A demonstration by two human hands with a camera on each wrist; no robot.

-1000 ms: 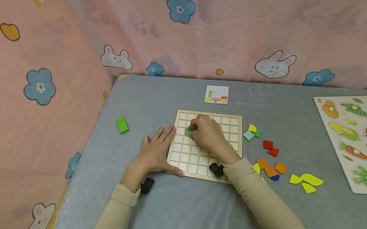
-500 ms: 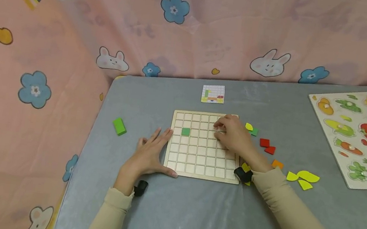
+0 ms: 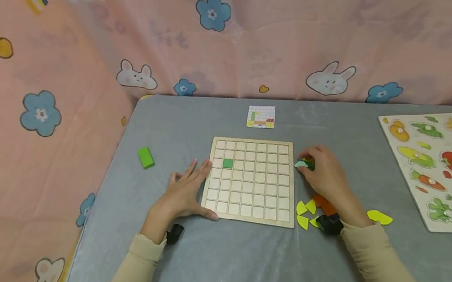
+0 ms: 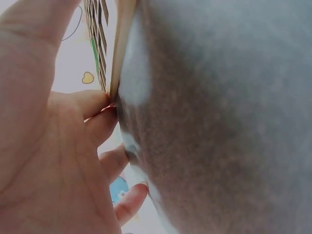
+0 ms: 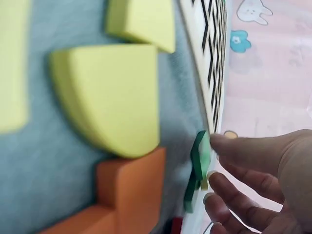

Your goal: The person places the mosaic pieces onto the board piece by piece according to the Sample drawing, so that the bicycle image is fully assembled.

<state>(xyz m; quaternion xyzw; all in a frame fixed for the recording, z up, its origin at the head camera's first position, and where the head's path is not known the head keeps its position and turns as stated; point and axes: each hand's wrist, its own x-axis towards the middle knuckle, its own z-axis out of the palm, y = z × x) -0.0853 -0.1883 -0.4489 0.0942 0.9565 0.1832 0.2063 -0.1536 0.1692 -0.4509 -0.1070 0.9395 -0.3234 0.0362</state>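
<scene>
A wooden grid board (image 3: 249, 220) lies on the table with one green square tile (image 3: 228, 163) in a cell at its upper left. My left hand (image 3: 181, 195) rests along the board's left side, fingers and thumb spread, fingertips touching its edge. Right of the board, my right hand (image 3: 327, 177) pinches a light green tile (image 3: 301, 163) between thumb and finger. In the right wrist view that light green tile (image 5: 204, 151) is tilted against a darker green tile (image 5: 190, 192). Behind these fingers, the red tiles are mostly hidden.
A small pattern card (image 3: 261, 117) lies behind the board. Yellow quarter-round pieces (image 3: 303, 222) and orange tiles (image 3: 323, 204) sit at its right. Farther right are a yellow piece (image 3: 379, 217) and a vegetable puzzle board (image 3: 435, 161). Green blocks (image 3: 146, 157) stand at the left.
My right hand has left the green tile in its cell and moved right, off the board, onto the light green tile. The left hand stays at the board's edge. The head view has shifted slightly.
</scene>
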